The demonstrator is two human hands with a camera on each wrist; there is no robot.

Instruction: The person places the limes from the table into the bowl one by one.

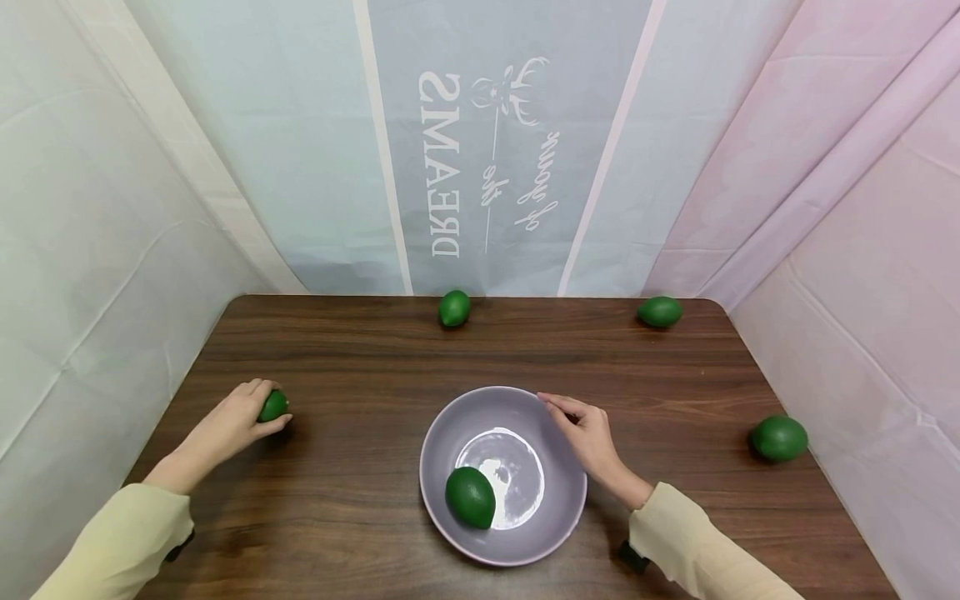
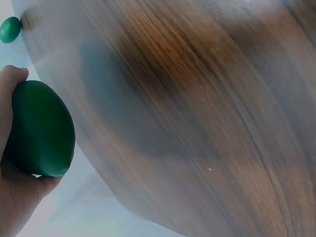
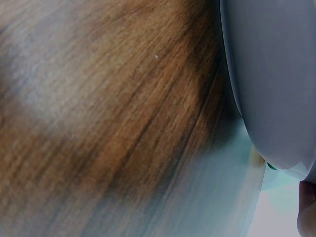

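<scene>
At the left of the table, my left hand (image 1: 240, 419) grips a green lime (image 1: 273, 406), fingers over its far side and thumb along its near side. The left wrist view shows this lime (image 2: 42, 128) large between thumb and fingers, over the wood. A wide purple-grey bowl (image 1: 504, 408) stands at the front middle, with one lime (image 1: 470, 497) inside, on its left. My right hand (image 1: 592, 437) pinches the bowl's far right rim. In the right wrist view, the outer wall of the bowl (image 3: 271, 74) hides most of that hand; a fingertip (image 3: 307, 207) shows below it.
Three more limes lie on the dark wooden table (image 1: 345, 358): one at the back middle (image 1: 454, 308), a second lime (image 1: 660, 312) at the back right, a third lime (image 1: 779, 438) near the right edge. Pale cloth (image 1: 315, 125) hangs behind and at both sides.
</scene>
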